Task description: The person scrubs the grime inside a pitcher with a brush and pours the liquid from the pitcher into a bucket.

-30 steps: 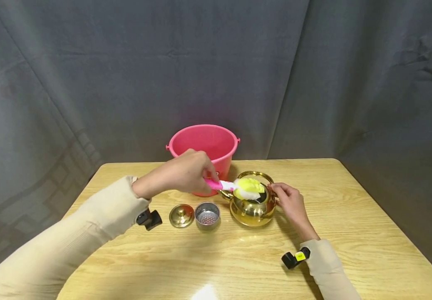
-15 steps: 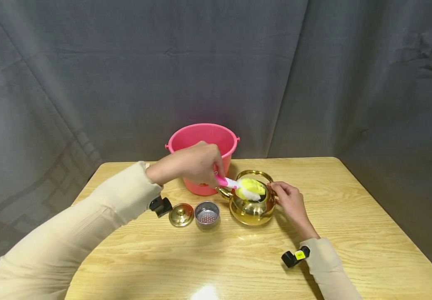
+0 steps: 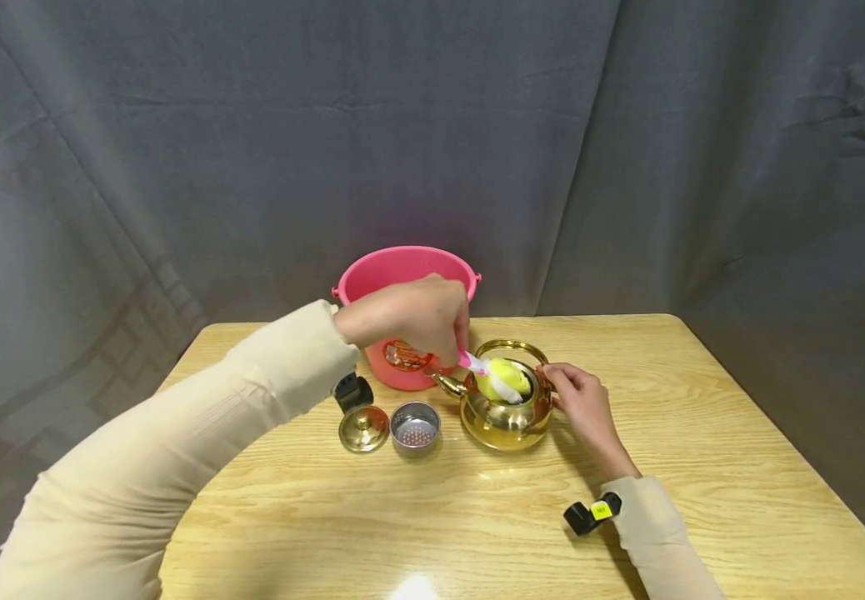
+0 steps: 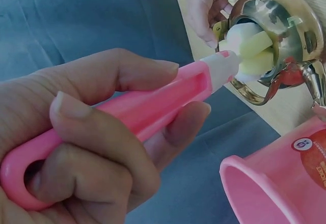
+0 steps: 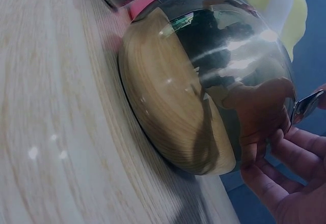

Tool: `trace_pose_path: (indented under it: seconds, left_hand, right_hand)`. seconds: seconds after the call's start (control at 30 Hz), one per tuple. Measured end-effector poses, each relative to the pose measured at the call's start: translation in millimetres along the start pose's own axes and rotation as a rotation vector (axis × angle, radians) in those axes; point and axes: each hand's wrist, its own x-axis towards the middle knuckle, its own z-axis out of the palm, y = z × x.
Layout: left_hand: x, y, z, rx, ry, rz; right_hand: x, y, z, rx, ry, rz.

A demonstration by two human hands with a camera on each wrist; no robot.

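My left hand (image 3: 428,317) grips the pink handle of a sponge brush (image 4: 147,99), fingers wrapped round it in the left wrist view. The brush's yellow and white sponge head (image 3: 503,382) sits in the mouth of a shiny gold kettle (image 3: 503,427), its lower part hidden inside. Standing upright on the table, the kettle has its spout to the left and its arched handle leaning back. At the kettle's right side my right hand (image 3: 582,404) pinches the foot of that handle between thumb and fingers. Its fingertips touch the kettle wall in the right wrist view.
A pink bucket (image 3: 377,271) stands behind the kettle, partly covered by my left arm. Left of the kettle are a perforated metal strainer (image 3: 414,429) and a gold lid (image 3: 363,430), on the wooden table (image 3: 342,525). Grey curtains (image 3: 290,150) hang behind.
My left hand has moved right and slightly up, tilting the brush more steeply. The sponge head has shifted a little right and sits further into the kettle mouth. The right hand keeps its place.
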Motion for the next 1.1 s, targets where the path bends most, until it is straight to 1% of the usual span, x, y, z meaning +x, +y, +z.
trace_pose_path:
  seconds: [0.13, 0.2, 0.3, 0.37, 0.43, 0.47, 0.53, 0.67, 0.73, 0.9, 1.1]
  left_hand:
    - [2.2, 0.8, 0.9, -0.018, -0.014, -0.020]
    - [2.1, 0.5, 0.6, -0.027, -0.016, -0.021]
    - [1.6, 0.2, 0.4, -0.041, -0.015, -0.017]
    - [1.7, -0.1, 0.9, -0.040, -0.012, -0.011]
    - [1.4, 0.0, 1.1, -0.037, -0.011, -0.005]
    - [1.2, 0.3, 1.0, -0.032, -0.010, -0.001]
    - [1.1, 1.1, 0.7, -0.022, -0.007, 0.009]
    - [0.5, 3.4, -0.7, -0.009, -0.003, 0.026]
    - [-0.2, 4.6, -1.3, -0.015, -0.008, 0.031]
    - [-2.2, 7.6, -2.8, -0.011, -0.018, 0.050]
    - [-5.4, 9.5, -3.9, -0.004, -0.027, 0.046]
  right_hand:
    - [-12.7, -31.2, 0.8, -0.007, -0.025, 0.033]
    - [-16.1, -39.8, 0.5, -0.016, -0.040, 0.039]
    - [-10.6, -23.9, 1.3, -0.039, -0.010, 0.028]
    - [-2.9, -3.1, 2.6, -0.059, 0.014, 0.010]
    - [2.8, 12.4, 4.2, -0.078, 0.037, -0.002]
    - [4.7, 16.8, 4.6, -0.084, 0.043, -0.008]
    - [6.4, 20.9, 4.1, -0.083, 0.036, -0.026]
    - [8.8, 25.8, 3.6, -0.103, 0.057, -0.035]
    - [10.7, 29.9, 4.1, -0.134, 0.082, -0.034]
    - [14.7, 38.7, 3.5, -0.182, 0.107, -0.038]
    - [16.4, 43.7, 3.7, -0.169, 0.102, -0.031]
